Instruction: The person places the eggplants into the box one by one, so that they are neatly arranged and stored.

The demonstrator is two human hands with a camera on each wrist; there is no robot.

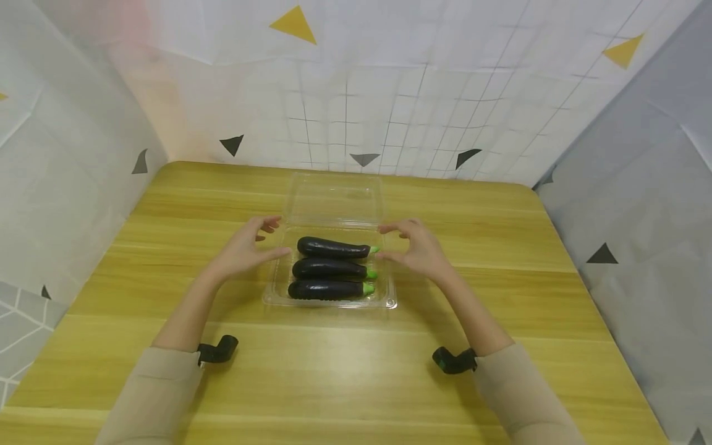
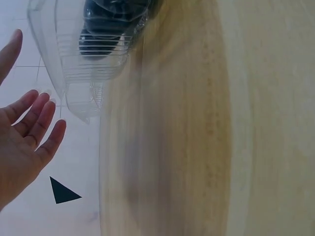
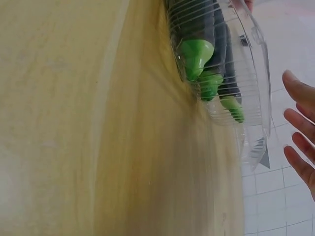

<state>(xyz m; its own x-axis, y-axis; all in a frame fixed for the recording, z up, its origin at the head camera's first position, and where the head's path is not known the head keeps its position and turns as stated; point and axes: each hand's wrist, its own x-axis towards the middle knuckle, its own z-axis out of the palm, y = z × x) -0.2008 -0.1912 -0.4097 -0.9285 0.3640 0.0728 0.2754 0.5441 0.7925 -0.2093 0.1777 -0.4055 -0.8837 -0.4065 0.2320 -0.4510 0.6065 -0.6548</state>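
A clear plastic clamshell box (image 1: 330,303) lies on the table with its lid (image 1: 336,196) folded back toward the wall. Inside, three dark eggplants (image 1: 328,289) lie side by side, their green stem ends (image 3: 196,56) pointing right. My left hand (image 1: 240,250) hovers at the box's left side, thumb and fingers spread and holding nothing; the left wrist view shows its fingers apart from the plastic. At the opposite side, my right hand (image 1: 414,247) is likewise spread and holds nothing. In the right wrist view a gap separates its fingers (image 3: 300,142) from the box wall.
The wood-grain table (image 1: 345,371) reaches back to a white wall covering (image 1: 356,105) with printed triangles and grid lines. Similar grey-white sheets (image 1: 639,247) stand on both sides. A black wrist-worn device (image 1: 219,350) juts inward from each forearm.
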